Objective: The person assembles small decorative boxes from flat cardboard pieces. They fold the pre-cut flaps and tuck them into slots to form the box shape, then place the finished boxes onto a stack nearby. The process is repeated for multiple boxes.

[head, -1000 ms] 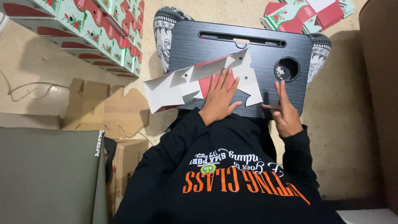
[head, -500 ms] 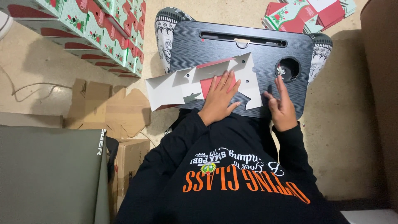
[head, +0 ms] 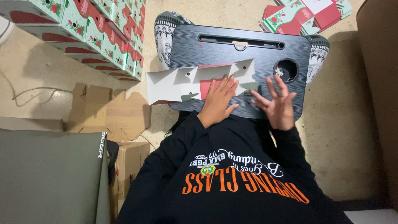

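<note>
White carton blank [head: 195, 81] lies flat and unfolded on the black lap table [head: 224, 52], left end overhanging. Left hand [head: 219, 99] presses it with flat fingers; right hand [head: 278, 103] hovers, fingers spread, holding nothing. Folding looks barely begun.

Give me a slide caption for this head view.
Left hand presses a flat white carton blank on a black lap tray; right hand hovers open.
</note>
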